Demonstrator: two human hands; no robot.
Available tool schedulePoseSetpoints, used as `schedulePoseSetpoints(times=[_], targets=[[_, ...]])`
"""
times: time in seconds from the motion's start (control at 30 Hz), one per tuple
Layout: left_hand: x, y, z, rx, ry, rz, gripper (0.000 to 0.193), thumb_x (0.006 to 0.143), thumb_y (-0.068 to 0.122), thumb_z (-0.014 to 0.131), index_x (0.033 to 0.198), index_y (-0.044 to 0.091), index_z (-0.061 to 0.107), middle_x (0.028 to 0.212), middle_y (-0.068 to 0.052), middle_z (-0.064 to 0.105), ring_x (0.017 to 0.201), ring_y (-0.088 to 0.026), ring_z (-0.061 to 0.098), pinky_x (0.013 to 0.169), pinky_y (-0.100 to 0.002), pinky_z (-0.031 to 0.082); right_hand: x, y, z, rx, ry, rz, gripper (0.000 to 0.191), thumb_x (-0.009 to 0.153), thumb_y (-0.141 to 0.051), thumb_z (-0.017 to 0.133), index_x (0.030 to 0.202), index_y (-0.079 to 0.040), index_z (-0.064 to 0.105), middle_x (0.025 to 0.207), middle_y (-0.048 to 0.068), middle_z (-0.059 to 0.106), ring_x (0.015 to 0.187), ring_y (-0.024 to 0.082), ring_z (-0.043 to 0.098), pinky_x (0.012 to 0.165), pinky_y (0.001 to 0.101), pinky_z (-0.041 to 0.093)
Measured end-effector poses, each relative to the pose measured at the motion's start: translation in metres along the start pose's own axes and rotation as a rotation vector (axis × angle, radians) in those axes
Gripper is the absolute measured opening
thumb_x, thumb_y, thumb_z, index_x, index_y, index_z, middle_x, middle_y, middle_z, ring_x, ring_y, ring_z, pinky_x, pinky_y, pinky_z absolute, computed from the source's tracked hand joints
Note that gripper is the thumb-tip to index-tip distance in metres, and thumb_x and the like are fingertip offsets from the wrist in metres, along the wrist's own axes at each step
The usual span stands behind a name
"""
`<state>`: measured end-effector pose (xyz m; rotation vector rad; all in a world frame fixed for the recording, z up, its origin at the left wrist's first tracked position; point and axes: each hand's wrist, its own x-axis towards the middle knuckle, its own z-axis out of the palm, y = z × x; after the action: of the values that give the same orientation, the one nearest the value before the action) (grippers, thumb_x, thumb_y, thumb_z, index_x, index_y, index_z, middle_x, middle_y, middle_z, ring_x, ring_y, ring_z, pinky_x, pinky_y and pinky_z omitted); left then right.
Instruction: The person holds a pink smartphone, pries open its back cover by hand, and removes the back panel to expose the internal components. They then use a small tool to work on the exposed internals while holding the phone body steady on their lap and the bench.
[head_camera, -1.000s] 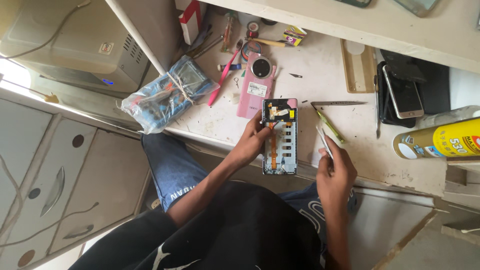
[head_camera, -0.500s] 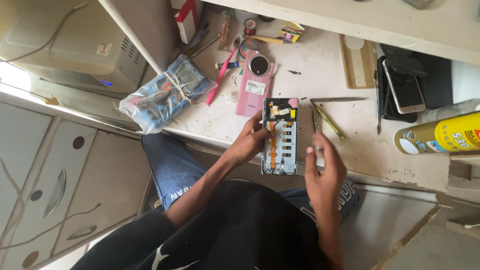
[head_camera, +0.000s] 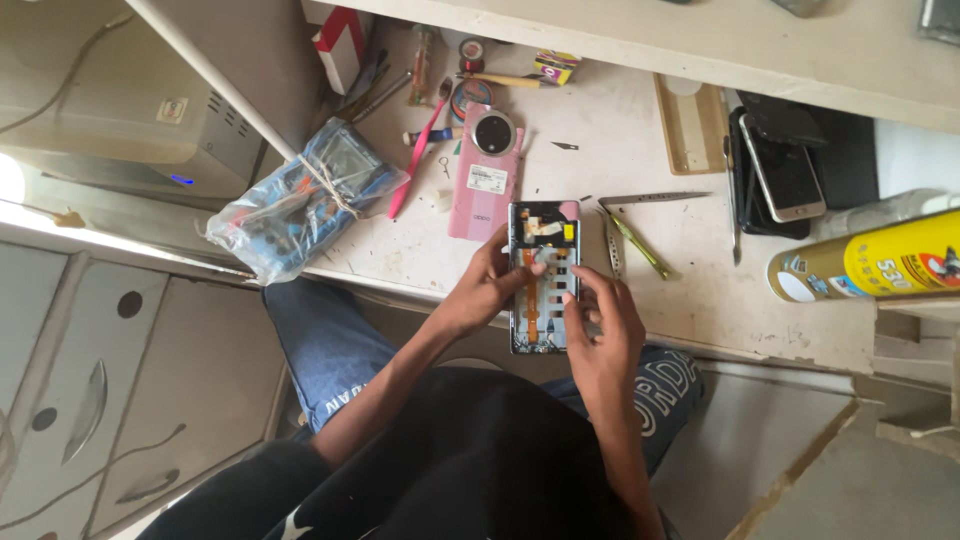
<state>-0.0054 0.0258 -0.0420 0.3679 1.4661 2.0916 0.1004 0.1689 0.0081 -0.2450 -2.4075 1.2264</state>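
An opened phone (head_camera: 545, 262), its back removed and an orange flex strip showing inside, is held over the front edge of the white worktable (head_camera: 640, 140). My left hand (head_camera: 485, 290) grips its left side, thumb on the inner parts. My right hand (head_camera: 600, 325) holds the lower right edge, fingertips pressing on the inside. The phone's pink back cover (head_camera: 487, 175) with a round camera ring lies just beyond it. A green-yellow handled tool (head_camera: 640, 245) and metal tweezers (head_camera: 655, 198) lie on the table to the right of the phone.
A clear bag holding a blue device (head_camera: 300, 200) sits at the table's left edge beside a pink toothbrush (head_camera: 418, 155). A yellow spray can (head_camera: 880, 262) lies at the right. Two phones on a black pad (head_camera: 785, 165), a wooden tray (head_camera: 690, 125) and small tools fill the back.
My right hand held the green-yellow tool a second ago, laid it on the table, and has come onto the phone's right side. The left hand stayed on the phone.
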Motion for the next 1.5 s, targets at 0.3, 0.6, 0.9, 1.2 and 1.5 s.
schedulePoseSetpoints(times=[0.3, 0.6, 0.9, 1.2, 1.5], targets=[[0.000, -0.010, -0.004, -0.018, -0.081, 0.138, 0.062, 0.099, 0.001, 0.068, 0.152, 0.002, 0.036, 0.113, -0.007, 0.067, 0.097, -0.008, 0.063, 0.081, -0.027, 0.055, 0.014, -0.001, 0.026, -0.100, 0.157, -0.121, 0.022, 0.095, -0.006, 0.075, 0.114, -0.003, 0.065, 0.115, 0.011, 0.066, 0.100, 0.023, 0.065, 0.080, 0.0334, 0.053], [0.002, -0.013, -0.007, -0.006, -0.079, 0.150, 0.063, 0.097, 0.002, 0.067, 0.152, 0.004, 0.036, 0.110, -0.005, 0.066, 0.092, -0.006, 0.060, 0.076, -0.025, 0.052, 0.024, 0.030, 0.036, 0.153, 0.160, 0.012, 0.011, 0.096, 0.000, 0.071, 0.106, -0.001, 0.066, 0.111, 0.006, 0.064, 0.088, 0.009, 0.061, 0.069, 0.0232, 0.049], [0.005, -0.017, -0.009, -0.037, 0.043, 0.027, 0.058, 0.097, 0.010, 0.068, 0.147, 0.001, 0.040, 0.095, -0.002, 0.068, 0.069, -0.005, 0.056, 0.057, -0.024, 0.043, 0.003, 0.037, 0.020, 0.259, 0.000, 0.075, 0.047, 0.105, 0.000, 0.060, 0.151, -0.005, 0.051, 0.132, 0.011, 0.067, 0.105, 0.009, 0.064, 0.088, 0.0237, 0.055], [0.002, -0.009, -0.006, -0.071, 0.078, -0.072, 0.060, 0.097, 0.011, 0.061, 0.151, 0.007, 0.036, 0.106, -0.005, 0.068, 0.083, -0.007, 0.064, 0.061, -0.026, 0.053, -0.021, 0.019, 0.012, 0.091, -0.030, 0.126, 0.048, 0.095, 0.000, 0.069, 0.142, -0.003, 0.060, 0.109, 0.011, 0.072, 0.086, 0.012, 0.065, 0.075, 0.0268, 0.054], [0.003, -0.011, -0.007, 0.048, 0.084, -0.045, 0.050, 0.100, 0.017, 0.058, 0.146, 0.003, 0.042, 0.104, -0.007, 0.066, 0.073, -0.009, 0.057, 0.054, -0.025, 0.046, -0.018, 0.015, 0.010, 0.024, -0.035, -0.010, 0.046, 0.094, 0.001, 0.069, 0.139, 0.000, 0.060, 0.120, 0.016, 0.071, 0.095, 0.019, 0.069, 0.083, 0.0322, 0.056]])
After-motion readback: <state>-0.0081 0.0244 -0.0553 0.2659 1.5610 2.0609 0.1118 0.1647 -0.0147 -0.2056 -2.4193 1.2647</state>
